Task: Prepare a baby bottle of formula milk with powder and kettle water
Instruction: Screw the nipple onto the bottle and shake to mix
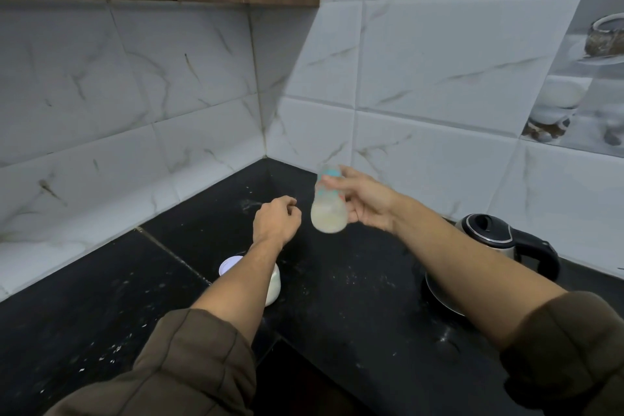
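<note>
No legible text, brand, number or sign is present on any surface: the teal markings on the baby bottle are motion-blurred beyond reading, and the kettle presents no readable label.

One bottle, one kettle, one powder jar, one plate; two hands: left hand, right hand.

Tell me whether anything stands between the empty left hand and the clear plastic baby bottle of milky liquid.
Nothing visible does. The left hand is beside the clear plastic baby bottle, which the right hand grips above the black countertop; only an open gap separates them.
</note>
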### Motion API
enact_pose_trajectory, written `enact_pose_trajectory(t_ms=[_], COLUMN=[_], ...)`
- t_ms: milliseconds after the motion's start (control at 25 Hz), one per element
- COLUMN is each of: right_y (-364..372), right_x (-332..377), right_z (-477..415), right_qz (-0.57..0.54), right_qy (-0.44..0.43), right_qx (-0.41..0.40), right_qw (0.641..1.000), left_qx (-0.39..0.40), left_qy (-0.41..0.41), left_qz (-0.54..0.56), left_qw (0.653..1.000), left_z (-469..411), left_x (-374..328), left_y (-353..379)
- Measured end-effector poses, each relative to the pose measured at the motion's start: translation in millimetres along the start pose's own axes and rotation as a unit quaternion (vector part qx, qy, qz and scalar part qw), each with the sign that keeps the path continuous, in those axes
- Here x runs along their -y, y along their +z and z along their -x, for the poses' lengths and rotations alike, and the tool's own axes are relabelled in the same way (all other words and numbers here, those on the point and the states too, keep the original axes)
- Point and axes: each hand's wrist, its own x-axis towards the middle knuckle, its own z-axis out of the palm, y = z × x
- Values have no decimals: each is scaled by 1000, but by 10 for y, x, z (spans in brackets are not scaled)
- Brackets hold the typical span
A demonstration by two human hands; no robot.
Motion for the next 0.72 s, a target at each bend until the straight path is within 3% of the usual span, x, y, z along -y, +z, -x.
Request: enact_pose_trajectory(t_ms=[80,200,240,320,440,480,560,640,720], right_y=[-36,-117,-131,-47,44,43,68,64,111], right_x=[-38,-16,-22,11,28,39,119,216,248], right_z=[-37,-167,-211,-117,-11,-27,-73,-170,-144], right_qz=[22,-157,-202,-164,12,-7,-129,-253,-223], right_qy=[-18,-16,-10,4,-22,-48,-122,-185,-218], right_qx=[4,-163,-182,-140,-3,-6,-97,-202,-211], right_qw=[1000,974,962,976,1000,999,979,928,926], left_qx=[-4,-6,-6,-1,14,12,4,-5,-7], left_qy=[1,-6,-7,-7,-2,-1,4,7,9], left_qz=[1,6,5,5,7,8,3,-7,-14], left_qw=[1000,1000,1000,1000,1000,1000,1000,1000,1000], left_z=[-19,-8,-1,6,16,6,-5,-1,-14], left_x=[-12,1,2,-2,-37,-39,-41,-32,-16], left_y=[-17,-24,-20,-14,-10,-12,-38,-61,-74])
